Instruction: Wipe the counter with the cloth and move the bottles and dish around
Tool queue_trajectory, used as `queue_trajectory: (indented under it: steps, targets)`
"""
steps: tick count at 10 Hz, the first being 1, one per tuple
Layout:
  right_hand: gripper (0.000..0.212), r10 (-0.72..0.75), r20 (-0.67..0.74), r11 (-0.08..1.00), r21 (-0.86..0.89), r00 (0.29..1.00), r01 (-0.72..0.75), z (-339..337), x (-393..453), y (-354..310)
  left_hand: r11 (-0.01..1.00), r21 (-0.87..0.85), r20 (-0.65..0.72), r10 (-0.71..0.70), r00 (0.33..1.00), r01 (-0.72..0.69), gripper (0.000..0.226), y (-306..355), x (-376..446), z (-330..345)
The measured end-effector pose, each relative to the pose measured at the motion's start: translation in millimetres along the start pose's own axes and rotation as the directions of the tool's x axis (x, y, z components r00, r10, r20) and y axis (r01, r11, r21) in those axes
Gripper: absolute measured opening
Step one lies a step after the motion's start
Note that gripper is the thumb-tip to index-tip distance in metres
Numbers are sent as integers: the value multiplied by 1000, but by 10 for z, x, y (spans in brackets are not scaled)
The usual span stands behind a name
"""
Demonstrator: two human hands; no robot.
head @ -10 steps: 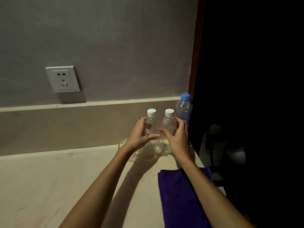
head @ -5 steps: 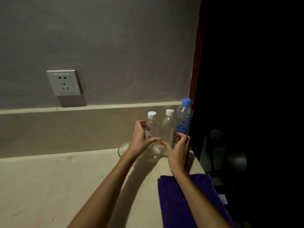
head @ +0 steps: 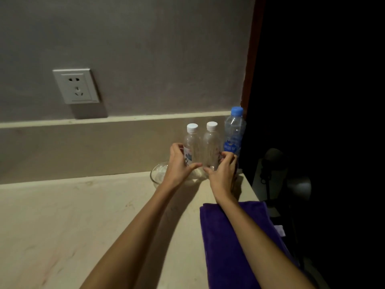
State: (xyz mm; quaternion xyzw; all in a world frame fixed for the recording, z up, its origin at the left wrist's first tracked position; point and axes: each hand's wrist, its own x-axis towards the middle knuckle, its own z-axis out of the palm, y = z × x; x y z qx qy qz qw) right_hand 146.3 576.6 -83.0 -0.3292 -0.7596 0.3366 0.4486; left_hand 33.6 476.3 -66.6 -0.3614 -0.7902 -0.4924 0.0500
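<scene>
At the back right corner of the pale desk (head: 73, 215), two clear white-capped plastic bottles (head: 201, 146) stand upright side by side, the left hand (head: 179, 166) and right hand (head: 223, 173) cupped around them. A clear glass dish (head: 158, 174) seemingly sits just left, a blue-capped bottle (head: 234, 132) right, a purple cloth (head: 227, 247) nearer.

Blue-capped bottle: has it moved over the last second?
No. The blue-capped bottle stands in the same corner as before, its cap level with the wall ledge throughout.
</scene>
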Motion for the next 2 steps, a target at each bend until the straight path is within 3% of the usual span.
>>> queue_trajectory:
  steps: [2]
  targets:
    - [63,-29,2,1000,5,1000,29,-211,61,-96,999,39,-60,-27,998,30,92,68,-39,-62]
